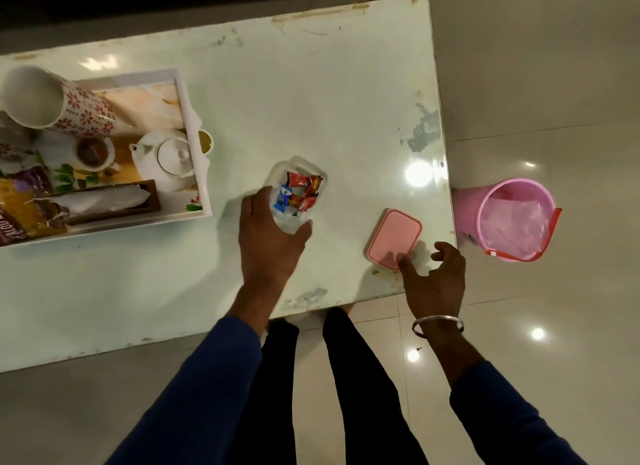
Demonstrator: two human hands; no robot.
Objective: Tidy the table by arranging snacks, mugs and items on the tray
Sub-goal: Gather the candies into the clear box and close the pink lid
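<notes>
Off the table's right edge you have a pink bucket [505,218] on the glossy tiled floor [554,83], standing just beside the table, with a red handle [540,253] lying along its rim (a clear plastic liner [516,225] sits inside). Ceiling-light glare dots the tiles around it.

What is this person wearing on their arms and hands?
Both arms are in long dark blue sleeves that end near the wrists. The left hand is bare, with no jewellery visible. The right hand is also bare, with a thin silver bangle round its wrist.
</notes>
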